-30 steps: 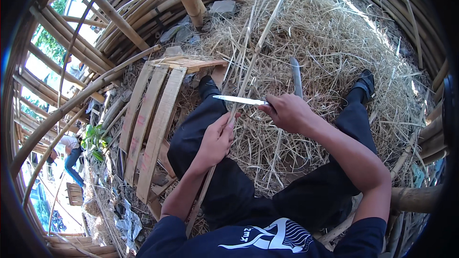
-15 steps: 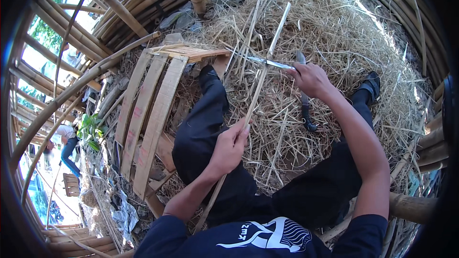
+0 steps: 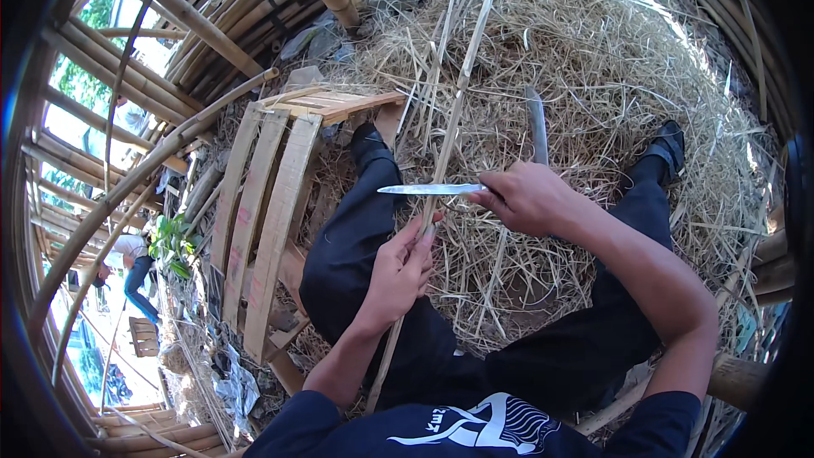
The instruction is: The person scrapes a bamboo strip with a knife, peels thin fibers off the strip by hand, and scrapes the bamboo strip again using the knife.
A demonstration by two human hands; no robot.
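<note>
Bamboo-shaving step apparently in hand. Clamped in left grip [image 3: 400, 278]: long, pale, slender bamboo strip [image 3: 455, 116]. Clamped in right grip [image 3: 527, 198]: silver, narrow, pointed knife [image 3: 424, 190], crossing over strip just ahead of left grip. For next move, steady strip; keep left grip clear of edge.

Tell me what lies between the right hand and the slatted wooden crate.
In the head view, the knife blade, the bamboo strip and the left trouser leg lie between them.
</note>
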